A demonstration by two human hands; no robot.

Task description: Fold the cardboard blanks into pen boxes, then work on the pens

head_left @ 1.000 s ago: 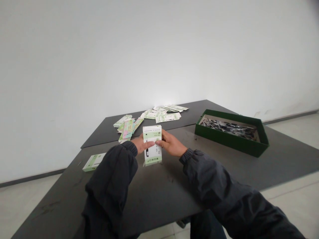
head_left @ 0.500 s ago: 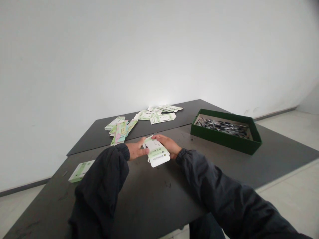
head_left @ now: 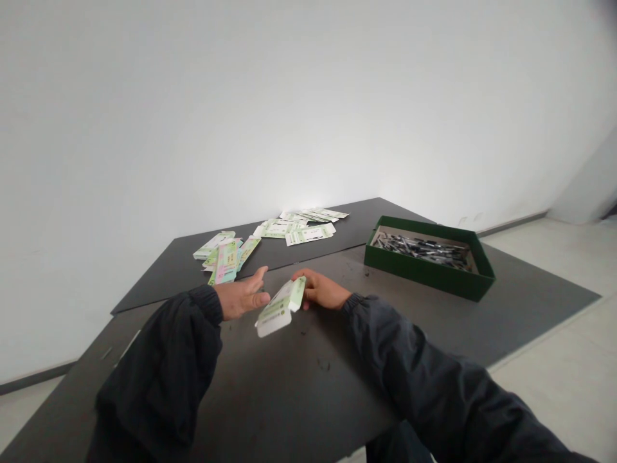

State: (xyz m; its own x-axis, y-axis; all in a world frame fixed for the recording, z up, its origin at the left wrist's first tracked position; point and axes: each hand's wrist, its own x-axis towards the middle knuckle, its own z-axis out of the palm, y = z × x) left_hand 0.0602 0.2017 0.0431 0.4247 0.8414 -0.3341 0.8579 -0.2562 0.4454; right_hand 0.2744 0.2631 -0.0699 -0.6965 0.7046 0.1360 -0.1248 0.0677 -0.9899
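My right hand [head_left: 324,290] grips a white and green cardboard pen box [head_left: 278,308] by its far right end. The box is tilted, and its near end flap hangs open. Just left of it, my left hand [head_left: 242,296] has its fingers apart and holds nothing; a small gap seems to separate it from the box. Beyond my left hand lies a pile of green, pink and blue printed cartons [head_left: 226,258], with a white and green box [head_left: 213,245] beside it.
Several flat white and green cartons [head_left: 311,234] lie at the back of the dark table [head_left: 424,315]. On the right stands a green open box [head_left: 424,267] holding many pens [head_left: 429,249]. A white wall rises behind the table.
My left hand has let go of the pen box and moved left. In my right hand the box has turned and tilted. My left sleeve now covers most of the box at the left.
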